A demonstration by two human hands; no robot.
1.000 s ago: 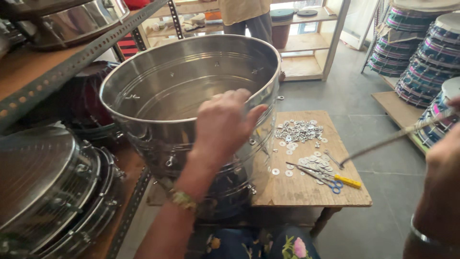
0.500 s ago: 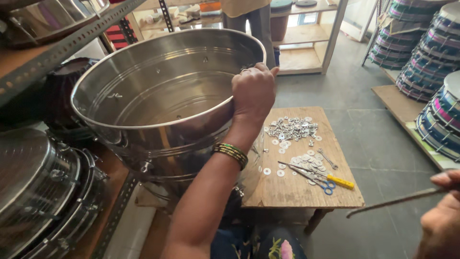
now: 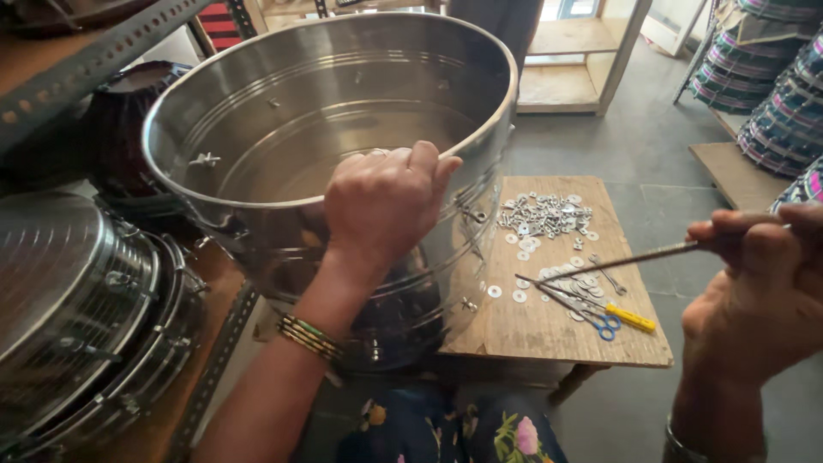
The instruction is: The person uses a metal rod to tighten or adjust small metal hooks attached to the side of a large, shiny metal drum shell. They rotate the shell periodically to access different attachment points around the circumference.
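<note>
Your left fingers [image 3: 411,167] are curled tight over the near rim of the steel drum [image 3: 343,111]; left hand [image 3: 386,206] clamped there, bangles [image 3: 310,336] on the wrist; your right hand [image 3: 759,291] pinches a thin rod [image 3: 617,257], fingers closed on it, tip pointing left over the board [image 3: 549,326]; drum sits tilted, touching the board's left edge; washers [image 3: 544,214] heaped on the board, scissors [image 3: 591,315] and screwdriver [image 3: 630,317] nearer you; more drums [image 3: 77,300] stacked left.

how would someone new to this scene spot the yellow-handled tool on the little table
Find the big steel drum shell that the left hand grips by the rim. Right of it stands a low wooden table strewn with washers. The tool lies near its front right corner, the only yellow thing there, beside blue-handled scissors.
</note>
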